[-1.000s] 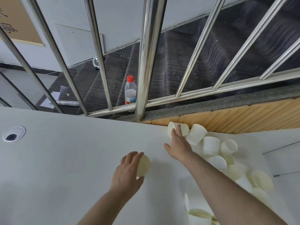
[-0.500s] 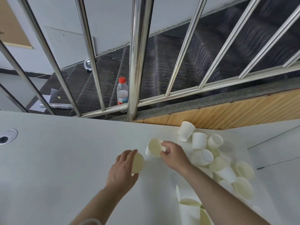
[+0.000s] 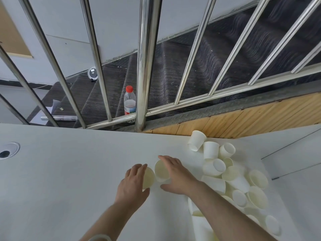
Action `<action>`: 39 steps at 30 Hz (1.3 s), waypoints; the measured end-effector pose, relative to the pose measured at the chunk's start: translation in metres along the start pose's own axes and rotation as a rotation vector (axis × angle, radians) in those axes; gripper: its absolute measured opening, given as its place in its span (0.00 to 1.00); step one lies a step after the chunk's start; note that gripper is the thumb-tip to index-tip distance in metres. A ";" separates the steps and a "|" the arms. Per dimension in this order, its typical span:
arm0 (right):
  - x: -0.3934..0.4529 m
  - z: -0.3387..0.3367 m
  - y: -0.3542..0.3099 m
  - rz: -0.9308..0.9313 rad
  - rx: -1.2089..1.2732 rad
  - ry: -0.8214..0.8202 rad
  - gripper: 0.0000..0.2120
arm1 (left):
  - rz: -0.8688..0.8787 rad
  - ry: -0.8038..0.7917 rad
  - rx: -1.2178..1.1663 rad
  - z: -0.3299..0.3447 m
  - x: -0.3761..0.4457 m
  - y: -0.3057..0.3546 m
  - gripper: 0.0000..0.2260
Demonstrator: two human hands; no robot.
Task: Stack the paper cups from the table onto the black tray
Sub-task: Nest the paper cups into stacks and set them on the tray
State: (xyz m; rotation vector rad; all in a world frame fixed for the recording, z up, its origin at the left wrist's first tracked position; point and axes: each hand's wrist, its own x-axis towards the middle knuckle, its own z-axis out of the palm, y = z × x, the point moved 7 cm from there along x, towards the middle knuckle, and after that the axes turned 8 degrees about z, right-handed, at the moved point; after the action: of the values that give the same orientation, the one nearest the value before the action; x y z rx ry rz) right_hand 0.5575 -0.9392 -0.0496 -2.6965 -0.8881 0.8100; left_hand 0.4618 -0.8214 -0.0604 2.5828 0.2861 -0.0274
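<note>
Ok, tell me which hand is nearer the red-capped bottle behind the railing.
Right. The right hand lies below the bottle, slightly right; the left hand sits lower still.

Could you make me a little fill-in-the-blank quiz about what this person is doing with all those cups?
1. Each hand grips one paper ____.
2. The cup in the left hand and the cup in the right hand lie mouth to ____.
3. The plastic bottle behind the metal railing has a ____ cap.
4. The pile of loose cups lies on the person's ____ side of the white table.

Missing words: cup; mouth; red; right
</note>
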 end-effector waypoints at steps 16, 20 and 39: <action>-0.079 -0.004 -0.019 0.090 0.003 0.193 0.36 | 0.023 0.059 -0.035 -0.032 -0.052 0.024 0.33; -0.113 -0.004 -0.034 0.076 -0.001 0.232 0.36 | 0.034 0.087 -0.025 -0.050 -0.081 0.029 0.33; -0.281 0.070 -0.154 0.012 0.043 0.375 0.37 | 0.101 0.160 0.000 -0.109 -0.293 0.016 0.33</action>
State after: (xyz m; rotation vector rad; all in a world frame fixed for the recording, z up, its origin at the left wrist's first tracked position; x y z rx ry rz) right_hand 0.2538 -0.9828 0.0674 -2.6868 -0.7549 0.3011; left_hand 0.1748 -0.8365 0.0635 2.5996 0.2136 0.2166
